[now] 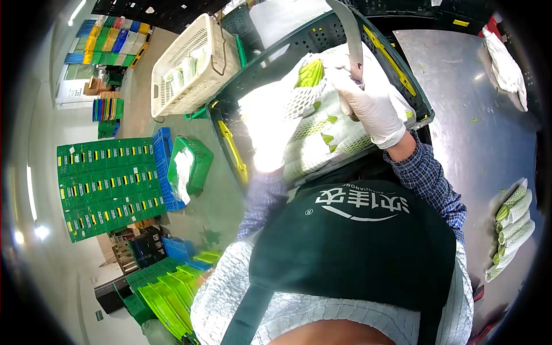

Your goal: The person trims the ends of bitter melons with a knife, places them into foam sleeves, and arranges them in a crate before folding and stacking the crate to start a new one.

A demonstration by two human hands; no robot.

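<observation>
My right hand (pixel 368 106), in a white glove, is closed around the handle of a knife (pixel 352 40), its curved blade pointing up and away from me. Strong glare washes out my gloved left hand (pixel 261 123), so its fingers do not show. Against its right side is a ridged green vegetable (pixel 310 73), its tip bare and the rest in a white foam net (pixel 303 102). More net-wrapped vegetables (pixel 325 144) lie below both hands in a dark green crate (pixel 287 49) with yellow handles.
Left of the crate stands a cream basket (pixel 190 69) holding netted pieces. On the metal table (pixel 460 109) at right lie several netted vegetables (pixel 510 230) and a white bag (pixel 506 66). Green crates (pixel 112 184) are stacked at left, near a green bin (pixel 192 164).
</observation>
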